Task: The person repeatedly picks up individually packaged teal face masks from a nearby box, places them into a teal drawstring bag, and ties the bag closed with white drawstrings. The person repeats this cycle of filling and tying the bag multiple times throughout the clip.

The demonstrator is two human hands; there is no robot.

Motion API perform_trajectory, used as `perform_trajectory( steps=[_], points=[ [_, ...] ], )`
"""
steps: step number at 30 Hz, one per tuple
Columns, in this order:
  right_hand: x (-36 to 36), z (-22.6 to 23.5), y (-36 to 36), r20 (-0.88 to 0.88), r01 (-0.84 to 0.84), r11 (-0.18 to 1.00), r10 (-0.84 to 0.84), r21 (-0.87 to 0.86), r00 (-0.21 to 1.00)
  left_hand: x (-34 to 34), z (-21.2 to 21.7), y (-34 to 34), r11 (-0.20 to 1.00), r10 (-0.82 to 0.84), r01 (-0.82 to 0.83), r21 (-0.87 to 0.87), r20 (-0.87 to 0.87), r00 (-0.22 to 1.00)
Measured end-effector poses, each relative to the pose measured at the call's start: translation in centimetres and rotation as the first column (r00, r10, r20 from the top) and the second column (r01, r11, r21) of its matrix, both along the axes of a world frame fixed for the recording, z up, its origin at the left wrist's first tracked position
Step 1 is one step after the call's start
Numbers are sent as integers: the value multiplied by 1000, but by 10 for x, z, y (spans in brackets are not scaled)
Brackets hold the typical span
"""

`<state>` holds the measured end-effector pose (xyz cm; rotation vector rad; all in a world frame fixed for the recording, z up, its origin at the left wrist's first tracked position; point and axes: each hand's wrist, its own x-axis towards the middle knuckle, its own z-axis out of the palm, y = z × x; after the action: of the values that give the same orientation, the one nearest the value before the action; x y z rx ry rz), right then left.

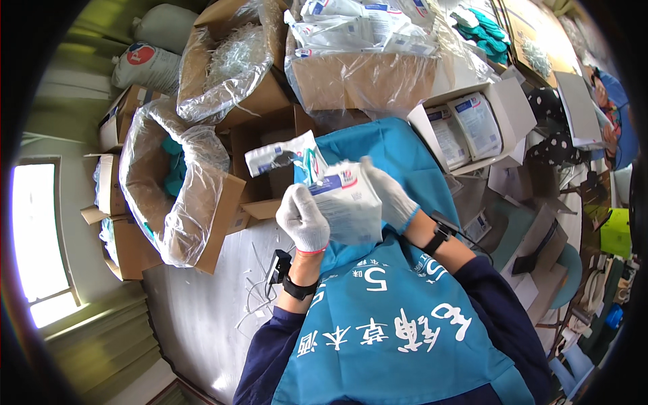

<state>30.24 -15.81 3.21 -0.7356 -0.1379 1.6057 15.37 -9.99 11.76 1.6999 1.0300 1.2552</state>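
Note:
Both my hands wear white knit gloves. My left hand [303,219] grips the left side of a white sealed packet [351,206] with a blue label strip. My right hand [391,196] holds the same packet from its right edge. Several small items, among them a clear pouch [280,154] with a dark piece and a teal piece [312,165], stick up behind the packet from my left hand's grip. The packet is raised over a teal cloth [398,152] spread on the table. Each wrist carries a black band.
A plastic-lined carton [175,196] with teal items stands at the left. Cartons of clear tubing [233,61] and of white packets [364,34] stand behind. An open white box [472,125] of packets lies to the right. Loose clear strips [253,297] lie on the grey tabletop.

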Motion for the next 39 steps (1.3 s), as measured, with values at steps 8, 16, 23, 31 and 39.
perform_trajectory(
  steps=[8,16,23,31,39],
  points=[
    [-2,19,-36,103,-64,984,48,164,994,2,-2,17,995,70,-58,-78,168,983],
    [4,24,-36,156,-33,985,6,172,988,-4,-6,16,863,-6,160,-480,306,952],
    [25,49,-47,526,-69,995,22,68,850,-16,43,70,864,-232,242,-441,76,970],
    [21,40,-50,624,-113,989,32,91,781,-7,37,80,752,-607,411,-516,-298,737],
    [29,33,-54,814,-141,988,34,59,580,-16,12,66,436,-735,481,-760,7,678]
  ],
)
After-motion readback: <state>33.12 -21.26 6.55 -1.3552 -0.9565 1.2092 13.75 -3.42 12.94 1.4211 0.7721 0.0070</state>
